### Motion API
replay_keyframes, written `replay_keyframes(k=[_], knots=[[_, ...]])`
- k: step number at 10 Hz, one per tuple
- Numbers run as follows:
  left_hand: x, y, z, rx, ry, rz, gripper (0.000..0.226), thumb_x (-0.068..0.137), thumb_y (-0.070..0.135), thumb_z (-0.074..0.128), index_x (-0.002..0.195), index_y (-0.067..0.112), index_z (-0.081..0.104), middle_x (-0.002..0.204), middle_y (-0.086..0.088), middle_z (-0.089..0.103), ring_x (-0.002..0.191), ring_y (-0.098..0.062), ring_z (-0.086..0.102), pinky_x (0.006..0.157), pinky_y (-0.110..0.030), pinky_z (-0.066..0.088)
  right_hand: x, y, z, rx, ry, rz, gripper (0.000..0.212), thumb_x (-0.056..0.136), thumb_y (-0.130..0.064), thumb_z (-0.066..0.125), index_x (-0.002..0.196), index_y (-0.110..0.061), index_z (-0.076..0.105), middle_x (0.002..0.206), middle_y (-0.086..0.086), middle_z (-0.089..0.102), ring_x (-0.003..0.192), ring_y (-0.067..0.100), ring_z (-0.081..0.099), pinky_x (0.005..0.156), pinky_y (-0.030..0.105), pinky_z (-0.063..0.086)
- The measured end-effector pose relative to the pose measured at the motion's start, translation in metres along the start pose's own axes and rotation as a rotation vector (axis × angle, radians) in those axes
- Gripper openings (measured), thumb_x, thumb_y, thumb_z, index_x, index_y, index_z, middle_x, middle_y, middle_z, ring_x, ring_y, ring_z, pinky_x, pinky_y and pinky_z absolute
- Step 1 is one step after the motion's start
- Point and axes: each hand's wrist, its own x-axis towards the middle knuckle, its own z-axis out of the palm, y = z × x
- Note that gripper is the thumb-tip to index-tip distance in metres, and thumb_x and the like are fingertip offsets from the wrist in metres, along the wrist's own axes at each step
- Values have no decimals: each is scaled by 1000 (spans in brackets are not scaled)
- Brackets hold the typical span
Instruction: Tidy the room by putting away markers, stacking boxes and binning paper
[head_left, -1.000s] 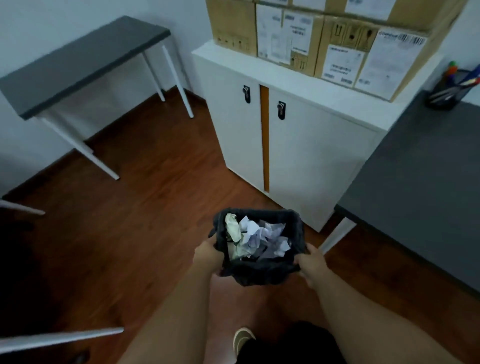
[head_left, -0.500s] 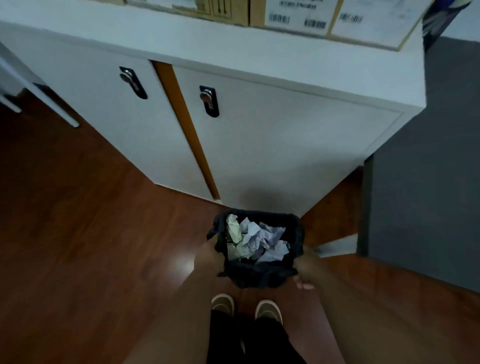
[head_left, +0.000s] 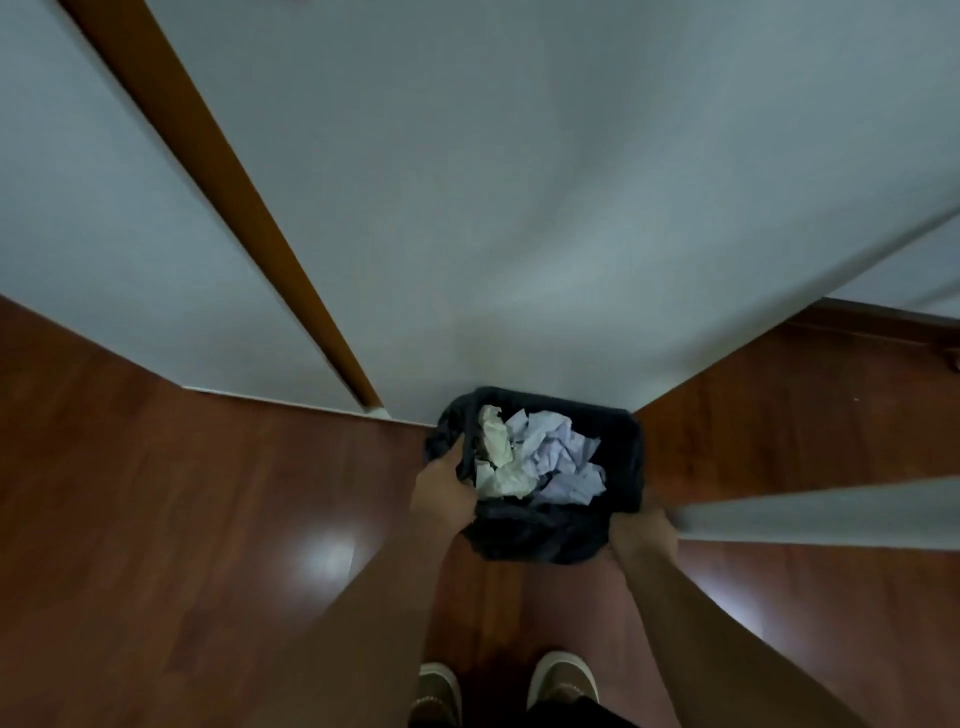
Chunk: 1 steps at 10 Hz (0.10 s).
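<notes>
Head view: a small black bin (head_left: 540, 535) lined with a dark bag sits low in the middle of the picture, close against the foot of a white cabinet (head_left: 519, 208), over the reddish wooden floor (head_left: 156, 519). Whether the bin rests on the floor or hangs just above it cannot be told. The left hand (head_left: 441, 493) is closed on the bin's left rim, thumb tucked over the bag's edge. The right hand (head_left: 644, 532) grips the bin's near right corner, fingers wrapped out of sight beneath. Inside the bin lies crumpled paper (head_left: 540, 457), pale lilac sheets to the right and cream-coloured ones to the left, heaped nearly to the rim. A brown strip (head_left: 234, 197) runs down the cabinet front between its doors. A white leg (head_left: 831, 519) of a worktop crosses the floor beside the right hand. Two shoes (head_left: 561, 680) stand on the floor at the bottom edge.
</notes>
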Motion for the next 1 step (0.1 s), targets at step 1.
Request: replay_keyframes(k=[1], knots=[[-13, -14, -3, -135, -30, -79, 68, 95, 19, 57, 151, 42, 26, 134, -8, 58, 108, -32, 65, 89, -44, 57, -12, 11, -6, 211, -66, -49, 48, 91, -29, 59, 137, -22, 46, 107, 18, 67, 77, 36, 68, 65, 46, 60]])
